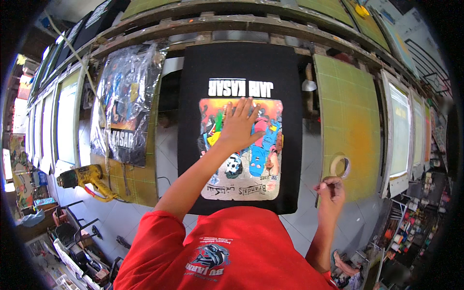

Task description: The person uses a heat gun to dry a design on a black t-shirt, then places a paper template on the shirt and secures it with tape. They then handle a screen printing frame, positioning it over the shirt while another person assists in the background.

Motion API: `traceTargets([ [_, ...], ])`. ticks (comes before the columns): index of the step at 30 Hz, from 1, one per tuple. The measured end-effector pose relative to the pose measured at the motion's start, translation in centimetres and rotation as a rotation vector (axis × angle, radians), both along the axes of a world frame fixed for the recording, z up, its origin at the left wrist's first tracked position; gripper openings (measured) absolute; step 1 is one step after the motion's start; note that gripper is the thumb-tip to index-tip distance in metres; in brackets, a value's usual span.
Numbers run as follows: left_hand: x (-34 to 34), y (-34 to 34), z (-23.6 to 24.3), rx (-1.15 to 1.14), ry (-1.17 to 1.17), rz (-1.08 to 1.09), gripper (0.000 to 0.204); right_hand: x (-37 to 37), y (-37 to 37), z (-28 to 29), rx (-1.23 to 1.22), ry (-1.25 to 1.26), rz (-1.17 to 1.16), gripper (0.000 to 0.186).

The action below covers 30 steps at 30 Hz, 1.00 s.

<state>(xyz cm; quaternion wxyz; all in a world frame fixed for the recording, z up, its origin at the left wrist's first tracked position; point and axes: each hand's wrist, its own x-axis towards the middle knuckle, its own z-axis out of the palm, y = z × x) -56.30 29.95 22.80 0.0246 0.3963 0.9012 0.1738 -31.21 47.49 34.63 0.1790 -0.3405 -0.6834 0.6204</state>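
Note:
A black printed shirt lies smooth and flat in front of me, with white lettering and a colourful cartoon picture that appear upside down from here. My left hand rests palm down on the upper part of the picture, fingers spread, holding nothing. Off the shirt's right edge, my right hand is raised with its fingers closed. A thin dark object sticks out below those fingers; its kind is too small to make out. Just beyond that hand, a roll of tape sits on a yellowish board.
The yellowish board stands to the right of the shirt. At left, a plastic-covered print lies on another board, with a yellow heat gun near its front. Wooden rails run across the back. Shelves of small containers stand at lower right.

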Motion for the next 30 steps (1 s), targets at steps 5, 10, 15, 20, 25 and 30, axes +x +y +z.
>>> traceTargets([
  [5,0.2,0.2,0.6,-0.015,0.029,-0.037,0.075,-0.4,-0.1,-0.3,-0.002,0.026,0.015,0.011],
  [10,0.2,0.3,0.6,-0.075,0.011,-0.051,0.082,-0.6,0.2,-0.4,-0.086,0.053,-0.006,0.012],
  [15,0.1,0.3,0.3,-0.088,0.028,-0.068,0.087,-1.9,1.3,-1.2,-0.045,0.007,-0.024,0.01],
  [20,0.1,0.4,0.5,-0.134,0.043,-0.072,0.09,-4.5,3.5,-2.7,-0.004,-0.002,0.001,0.012],
  [25,0.1,0.5,0.7,-0.119,0.04,-0.081,0.089,-8.8,5.7,-5.2,-0.014,0.039,0.028,0.017],
  [30,0.1,0.7,0.7,-0.142,0.036,-0.072,0.089,-13.4,6.8,-7.6,0.021,0.073,0.089,0.016],
])
